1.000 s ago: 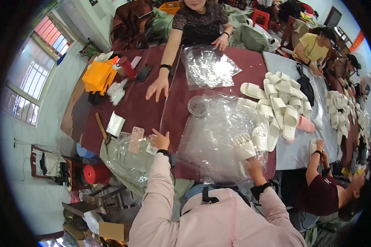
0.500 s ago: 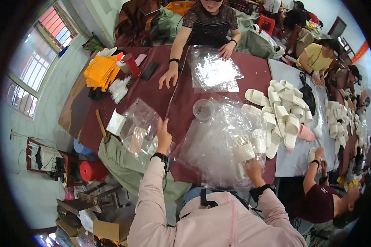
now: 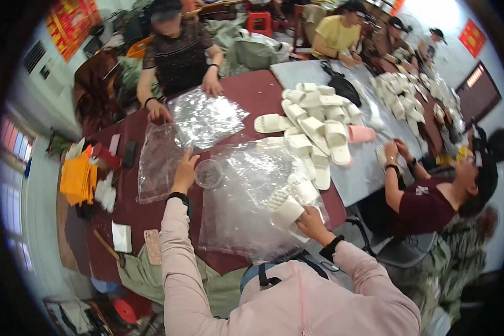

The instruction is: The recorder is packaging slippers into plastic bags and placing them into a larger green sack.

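My left hand (image 3: 185, 171) grips the edge of a clear plastic bag (image 3: 158, 163) lying on the dark red table (image 3: 252, 92). My right hand (image 3: 309, 222) holds a white slipper (image 3: 286, 209) that sits with another white slipper (image 3: 303, 189) inside or on a larger clear plastic bag (image 3: 246, 201) at the near table edge. A small round clear cup (image 3: 208, 173) stands between my two hands.
A pile of white slippers (image 3: 313, 126) and one pink slipper (image 3: 362, 134) lie to the right. A person opposite rests both hands on a stack of clear bags (image 3: 205, 116). Another person (image 3: 431, 196) sits at my right. Orange cloth (image 3: 78, 179), a phone (image 3: 152, 246) and a white box (image 3: 121, 236) lie left.
My left hand has carried a clear bag from the near left edge up toward the middle of the table. My right hand stays on the slippers in the large bag.
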A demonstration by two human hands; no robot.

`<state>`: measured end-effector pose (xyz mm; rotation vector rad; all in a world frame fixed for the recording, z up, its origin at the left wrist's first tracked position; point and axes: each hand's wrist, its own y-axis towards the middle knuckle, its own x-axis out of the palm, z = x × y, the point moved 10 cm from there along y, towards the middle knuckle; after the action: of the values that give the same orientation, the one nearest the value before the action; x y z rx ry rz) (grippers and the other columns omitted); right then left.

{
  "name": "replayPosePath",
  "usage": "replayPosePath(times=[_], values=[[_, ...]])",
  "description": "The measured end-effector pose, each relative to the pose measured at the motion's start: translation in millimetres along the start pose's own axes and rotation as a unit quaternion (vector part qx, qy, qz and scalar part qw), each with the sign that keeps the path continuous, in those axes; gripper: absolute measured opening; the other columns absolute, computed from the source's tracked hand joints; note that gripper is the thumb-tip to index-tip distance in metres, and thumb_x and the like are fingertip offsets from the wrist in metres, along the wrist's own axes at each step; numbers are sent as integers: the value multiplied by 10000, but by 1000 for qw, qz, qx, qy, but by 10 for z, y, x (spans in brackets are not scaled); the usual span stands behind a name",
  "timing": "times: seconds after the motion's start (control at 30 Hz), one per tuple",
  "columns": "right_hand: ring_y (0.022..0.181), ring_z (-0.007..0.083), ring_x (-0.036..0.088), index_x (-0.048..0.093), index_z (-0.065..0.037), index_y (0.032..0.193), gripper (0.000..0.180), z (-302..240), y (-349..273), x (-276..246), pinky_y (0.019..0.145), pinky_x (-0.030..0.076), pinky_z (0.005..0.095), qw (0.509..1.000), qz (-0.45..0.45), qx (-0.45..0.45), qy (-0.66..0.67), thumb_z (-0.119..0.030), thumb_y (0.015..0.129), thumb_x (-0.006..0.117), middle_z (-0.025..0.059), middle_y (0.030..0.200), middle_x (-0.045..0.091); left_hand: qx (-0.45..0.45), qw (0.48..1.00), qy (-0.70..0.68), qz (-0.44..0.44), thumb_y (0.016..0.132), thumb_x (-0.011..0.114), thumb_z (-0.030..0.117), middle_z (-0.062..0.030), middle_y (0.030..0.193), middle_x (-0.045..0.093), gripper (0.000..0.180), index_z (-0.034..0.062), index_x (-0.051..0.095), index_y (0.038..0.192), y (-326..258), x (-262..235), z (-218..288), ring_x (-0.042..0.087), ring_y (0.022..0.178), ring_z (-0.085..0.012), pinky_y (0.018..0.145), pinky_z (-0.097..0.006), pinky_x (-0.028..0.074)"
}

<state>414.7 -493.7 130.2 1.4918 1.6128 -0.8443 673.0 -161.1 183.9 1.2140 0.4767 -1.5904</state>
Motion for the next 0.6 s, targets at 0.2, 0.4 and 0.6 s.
replayPosePath(times=[0.2,0.4,0.6], values=[[1004,304,457,559,-24,982,325,-104,-37,37,903,321,412,998,33,-54,-27,-220,724,583,148,1023,500,2,998,31,-57,699,461,-105,-175,1319,355,406,58,568,1056,249,180,46,363,1198,-344,969,-359,348],[988,299,464,551,-31,997,338,-56,-32,77,902,321,411,999,31,-34,-18,-213,716,597,142,1016,504,71,975,175,115,771,548,182,-196,1315,332,382,54,503,1128,-8,29,655,309,1195,-385,991,-504,240],[973,302,466,546,-58,1017,354,20,-22,48,894,325,418,998,57,-37,-1,-202,700,611,133,1002,503,77,992,93,32,739,576,326,-180,1249,383,497,111,461,1171,-1288,827,769,283,1206,-406,971,-573,205]])
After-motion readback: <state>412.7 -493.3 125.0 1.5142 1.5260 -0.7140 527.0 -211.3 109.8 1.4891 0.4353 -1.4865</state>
